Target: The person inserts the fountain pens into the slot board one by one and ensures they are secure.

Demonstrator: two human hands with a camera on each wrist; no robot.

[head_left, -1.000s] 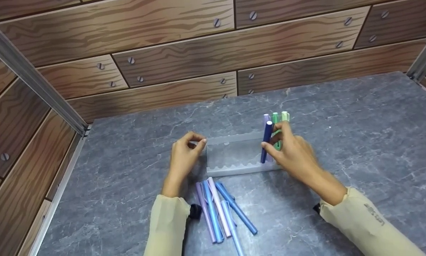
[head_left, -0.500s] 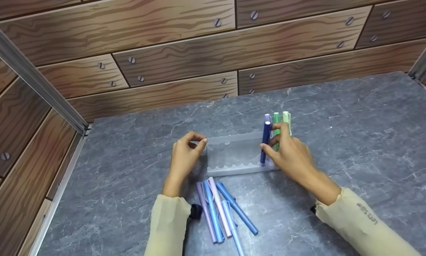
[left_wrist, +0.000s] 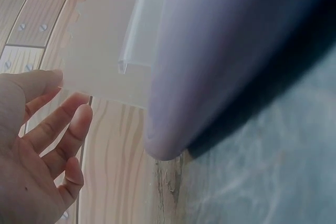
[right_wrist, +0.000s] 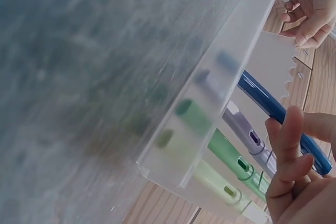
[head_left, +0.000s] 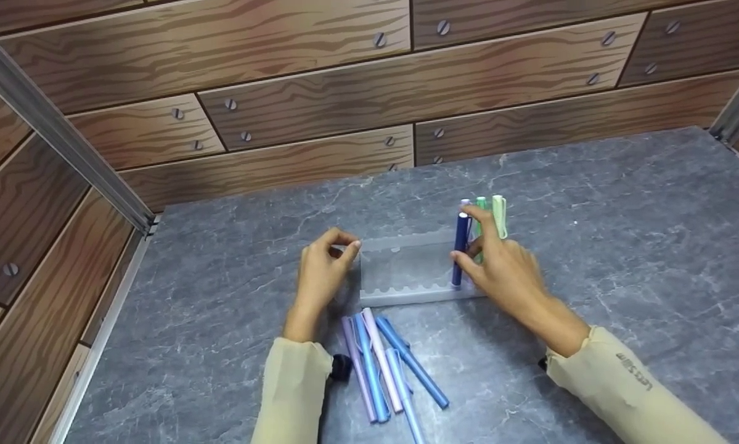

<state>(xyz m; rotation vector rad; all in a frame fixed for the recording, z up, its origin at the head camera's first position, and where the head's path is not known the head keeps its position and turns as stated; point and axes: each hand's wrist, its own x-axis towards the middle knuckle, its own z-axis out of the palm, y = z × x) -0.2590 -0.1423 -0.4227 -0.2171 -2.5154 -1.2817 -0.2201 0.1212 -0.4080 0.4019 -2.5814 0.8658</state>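
A frosted clear plastic pen holder, with a notched front edge, lies in the middle of the head view. At its far left corner my left hand pinches the edge between thumb and forefinger. My right hand holds a dark blue pen, thumb at its side and forefinger near its white-tipped end. The pen's lower end sits in the holder's front lip, seen through the plastic in the right wrist view. Beside it stand a lilac pen, a green pen and a pale green pen, partly hidden by my fingers.
Several loose purple, pink and blue pens lie on the grey marbled table, in front of the holder and close to my left sleeve. A wood-patterned wall rises behind the table.
The dark blue pen has shifted slightly and stands more upright beside the lilac one. My right forefinger has moved up towards its top end. The left hand has stayed at the holder's corner.
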